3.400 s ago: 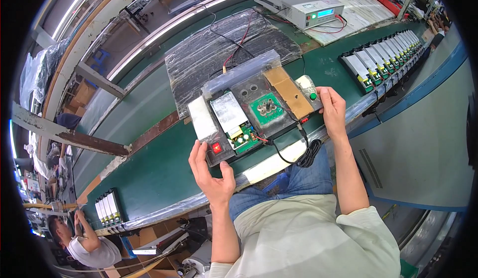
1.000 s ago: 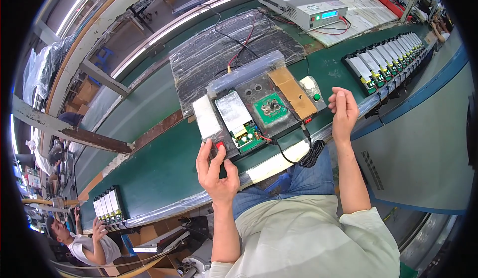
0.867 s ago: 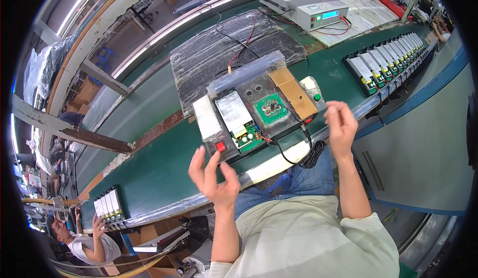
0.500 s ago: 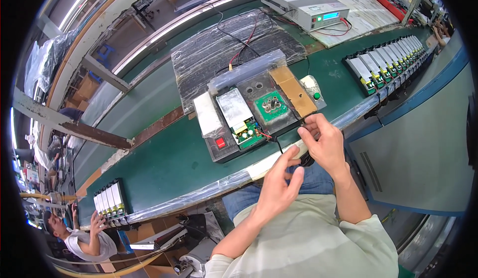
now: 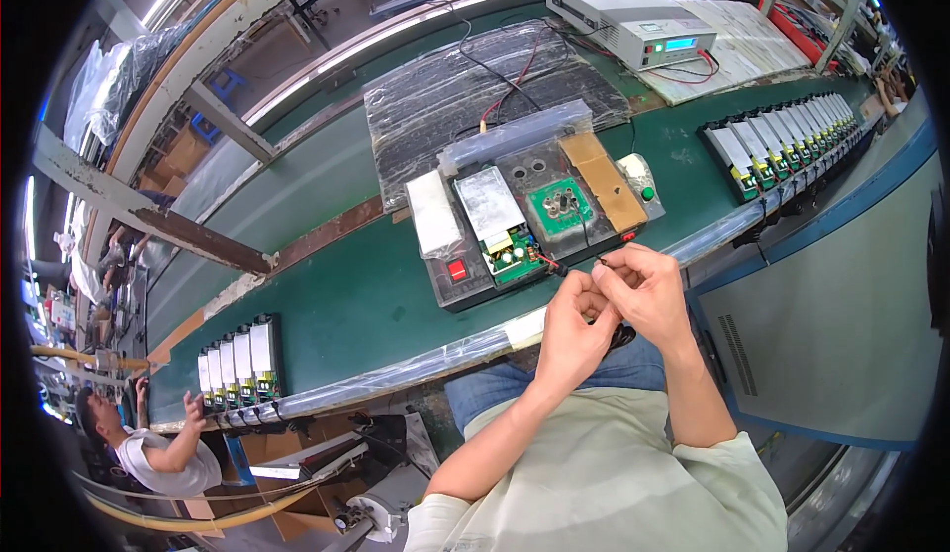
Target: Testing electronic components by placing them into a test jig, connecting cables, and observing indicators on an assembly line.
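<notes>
In front of the black test fixture (image 5: pixel 465 290), my two hands meet at the bench's near edge. My left hand (image 5: pixel 574 329) is closed on a black cable (image 5: pixel 558 269) that comes off the open power supply board (image 5: pixel 492 211) in the fixture. My right hand (image 5: pixel 648 290) pinches the end of a thin black lead (image 5: pixel 586 233) running from the small green socket board (image 5: pixel 560 206). The fingertips nearly touch, and the exact tips of both cables are hidden between them. A loose bundle of black cable (image 5: pixel 621 335) hangs below my hands.
A row of power supply boards (image 5: pixel 782 141) stands along the right of the green bench (image 5: pixel 336 320); a shorter group (image 5: pixel 239 359) sits at left. Behind the fixture are a black wrapped mat (image 5: pixel 416 107) and a test instrument (image 5: pixel 633 23). Another person (image 5: pixel 163 443) works at left.
My left hand has moved up and closed on the black cable. Both hands have come together, with the thin lead now in my right fingers. The view has shifted slightly.
</notes>
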`<state>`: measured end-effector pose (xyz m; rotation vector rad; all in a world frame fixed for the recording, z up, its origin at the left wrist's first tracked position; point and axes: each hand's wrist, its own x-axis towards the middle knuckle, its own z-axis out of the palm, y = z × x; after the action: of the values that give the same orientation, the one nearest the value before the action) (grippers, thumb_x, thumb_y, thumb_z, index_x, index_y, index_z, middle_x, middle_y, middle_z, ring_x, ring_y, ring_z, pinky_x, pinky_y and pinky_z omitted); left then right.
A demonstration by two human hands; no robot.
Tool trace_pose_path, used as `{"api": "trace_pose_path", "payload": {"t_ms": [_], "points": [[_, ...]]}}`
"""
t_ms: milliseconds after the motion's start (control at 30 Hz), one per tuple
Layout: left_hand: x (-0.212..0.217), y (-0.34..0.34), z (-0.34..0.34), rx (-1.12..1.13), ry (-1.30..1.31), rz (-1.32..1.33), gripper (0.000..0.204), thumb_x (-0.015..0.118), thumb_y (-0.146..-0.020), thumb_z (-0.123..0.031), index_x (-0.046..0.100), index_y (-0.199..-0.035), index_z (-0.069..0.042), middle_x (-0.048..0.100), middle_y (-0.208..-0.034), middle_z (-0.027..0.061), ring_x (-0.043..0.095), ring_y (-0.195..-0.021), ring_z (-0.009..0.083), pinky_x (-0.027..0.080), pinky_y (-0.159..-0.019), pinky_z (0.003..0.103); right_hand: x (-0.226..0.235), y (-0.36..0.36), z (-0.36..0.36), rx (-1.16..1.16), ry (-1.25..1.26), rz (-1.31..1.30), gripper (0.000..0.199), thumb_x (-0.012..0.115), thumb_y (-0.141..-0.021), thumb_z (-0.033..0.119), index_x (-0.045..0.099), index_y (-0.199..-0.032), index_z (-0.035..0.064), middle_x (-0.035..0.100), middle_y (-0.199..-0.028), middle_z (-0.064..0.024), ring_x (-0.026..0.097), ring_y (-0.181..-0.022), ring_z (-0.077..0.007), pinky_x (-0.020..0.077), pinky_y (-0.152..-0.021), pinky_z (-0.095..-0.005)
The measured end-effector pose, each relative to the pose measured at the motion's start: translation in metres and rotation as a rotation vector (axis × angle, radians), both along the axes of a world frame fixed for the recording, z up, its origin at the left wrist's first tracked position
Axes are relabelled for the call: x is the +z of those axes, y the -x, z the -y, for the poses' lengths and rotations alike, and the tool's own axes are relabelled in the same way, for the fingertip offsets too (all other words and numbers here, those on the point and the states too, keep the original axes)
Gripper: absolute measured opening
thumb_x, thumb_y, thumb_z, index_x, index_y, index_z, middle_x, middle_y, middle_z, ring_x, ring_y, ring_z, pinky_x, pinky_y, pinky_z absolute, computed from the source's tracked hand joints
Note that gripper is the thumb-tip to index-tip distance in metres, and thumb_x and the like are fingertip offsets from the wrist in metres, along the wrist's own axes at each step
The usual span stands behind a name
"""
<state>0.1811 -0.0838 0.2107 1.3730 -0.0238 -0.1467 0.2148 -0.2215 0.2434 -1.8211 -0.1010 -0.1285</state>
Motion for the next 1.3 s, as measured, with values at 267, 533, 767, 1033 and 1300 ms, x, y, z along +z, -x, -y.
{"api": "trace_pose_path", "payload": {"t_ms": [267,533,767,1033,1300], "points": [[-0.002,0.000,-0.005,-0.011,-0.088,0.141,0.022,0.063,-0.110,-0.002,0.065,-0.131,0.002,0.071,-0.092,0.0045,0.062,-0.077,0.0080,0.050,-0.068,0.028,0.004,0.001,-0.007,-0.088,0.061,0.066,0.014,0.079,-0.095,0.004,0.078,-0.092,-0.0101,0.078,-0.083,-0.0145,0.078,-0.071,-0.0150,0.0564,-0.059,-0.0292],[0.003,-0.004,-0.022,-0.155,-0.116,0.128,0.044,0.060,-0.113,-0.006,0.057,-0.156,0.000,0.074,-0.109,0.0057,0.064,-0.091,0.0096,0.053,-0.082,0.029,-0.003,-0.001,-0.006,-0.099,0.007,0.079,0.014,0.078,-0.096,0.004,0.078,-0.093,-0.0096,0.078,-0.082,-0.0134,0.073,-0.063,-0.0142,0.0553,-0.057,-0.0303],[0.025,0.024,-0.038,-0.220,-0.387,0.193,0.051,0.069,-0.107,-0.008,0.058,-0.156,-0.001,0.075,-0.104,0.0123,0.064,-0.084,0.0164,0.053,-0.077,0.032,0.011,-0.010,0.007,-0.056,0.203,0.057,0.018,0.080,-0.096,0.008,0.079,-0.106,-0.0066,0.074,-0.090,-0.0131,0.071,-0.071,-0.0219,0.0560,-0.064,-0.0348],[0.022,0.024,-0.103,0.762,-0.854,0.673,0.036,0.065,-0.101,-0.001,0.069,-0.138,0.001,0.070,-0.128,0.0166,0.065,-0.111,0.0275,0.053,-0.094,0.037,0.027,0.010,-0.025,-0.093,0.407,0.432,0.056,0.085,-0.094,0.013,0.065,-0.145,0.0003,0.068,-0.127,-0.0196,0.071,-0.111,-0.0335,0.0587,-0.090,-0.0396],[-0.017,-0.005,-0.126,0.697,-0.336,0.351,0.054,0.058,-0.111,-0.016,0.046,-0.160,0.003,0.055,-0.155,0.0224,0.059,-0.137,0.0317,0.049,-0.109,0.042,0.013,-0.016,-0.108,0.008,0.573,0.498,0.090,0.093,-0.085,0.022,0.050,-0.162,0.0034,0.053,-0.158,-0.0290,0.063,-0.136,-0.0477,0.0578,-0.106,-0.0496]]}}
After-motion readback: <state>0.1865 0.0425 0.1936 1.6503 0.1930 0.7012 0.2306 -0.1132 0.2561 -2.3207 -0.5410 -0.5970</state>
